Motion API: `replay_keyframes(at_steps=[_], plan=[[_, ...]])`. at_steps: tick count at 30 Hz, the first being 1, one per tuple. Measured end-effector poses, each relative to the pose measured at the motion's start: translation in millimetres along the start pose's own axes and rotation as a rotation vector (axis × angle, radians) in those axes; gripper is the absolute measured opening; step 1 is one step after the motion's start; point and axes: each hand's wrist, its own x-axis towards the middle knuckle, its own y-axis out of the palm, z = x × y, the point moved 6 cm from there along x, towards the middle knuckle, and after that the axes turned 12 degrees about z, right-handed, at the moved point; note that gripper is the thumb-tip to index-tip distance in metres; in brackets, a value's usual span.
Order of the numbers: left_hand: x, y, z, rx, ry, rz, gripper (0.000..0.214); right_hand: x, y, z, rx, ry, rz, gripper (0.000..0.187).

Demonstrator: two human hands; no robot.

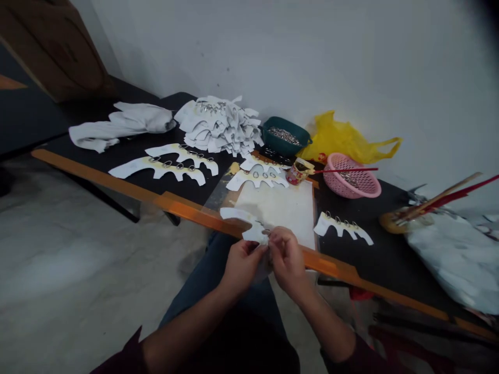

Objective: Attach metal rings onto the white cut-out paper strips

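Hands meet at the near orange edge of the tabletop (390, 254): left hand (241, 262) and right hand (286, 257), each grip pinching a white cut piece (244, 221) that juts leftward. Beyond lie a white board (280, 208), a small tin (297, 172), a pink basket (353, 182), a green tray (286, 137) and a heap of white pieces (222, 124).

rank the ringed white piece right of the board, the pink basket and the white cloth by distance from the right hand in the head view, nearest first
From the right hand, which pinches a cut piece together with the left hand:
1. ringed white piece, just to its right on the table
2. pink basket, farther back on the right
3. white cloth, far back left
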Motion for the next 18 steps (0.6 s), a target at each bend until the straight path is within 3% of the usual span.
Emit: replay_keyframes(at_steps=[2, 11, 15, 18], plan=[[0, -0.2, -3, 0.051, 0.021, 0.007, 0.018, -1, 0, 0, 0.037, -0.039, 0.002, 0.009], [-2, 2.4, 3, -0.081, 0.079, 0.025, 0.016, -1, -1, 15, -0.235, -0.053, -0.116, 0.013], [-1, -0.2, 2, -0.062, 0.102, 0.056, 0.026, -6, -2, 2, -0.182, 0.147, -0.179, 0.008], [0, -2.7, 1, 0.021, 0.082, 0.075, 0.030, -8, 6, -13, 0.066, 0.312, -0.093, 0.025]])
